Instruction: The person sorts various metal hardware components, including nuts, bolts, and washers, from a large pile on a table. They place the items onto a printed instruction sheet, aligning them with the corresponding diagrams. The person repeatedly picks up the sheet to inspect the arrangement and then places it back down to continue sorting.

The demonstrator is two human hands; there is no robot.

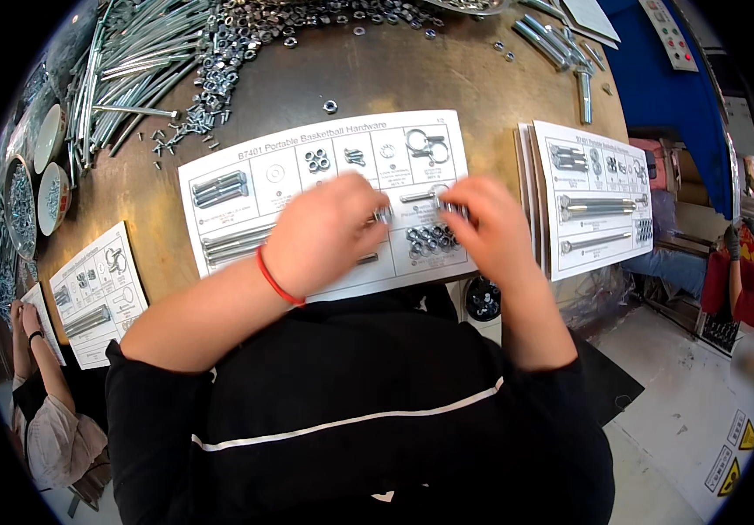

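A printed hardware sheet (245, 157) with pictures of bolts, nuts and rings lies in front of me. Over its middle, my left hand (329, 232) is closed, with shiny metal nuts (383, 213) at its fingertips. Close by, above the sheet's right side, the bent fingers of my right hand (489, 223) pinch more small nuts (455, 210). A gap separates the two hands. Motion blurs the fingers a little, and how many pieces each hand holds is hidden. My left forearm covers part of the sheet's lower edge.
Heaped nuts (254, 31) and long bolts (145, 66) cover the far left; one loose nut (330, 107) lies beyond the sheet. Thick bolts (547, 44) lie far right. A stack of sheets (604, 201) stands right, bowls (53, 197) left. Another person's hands (25, 319) are at lower left.
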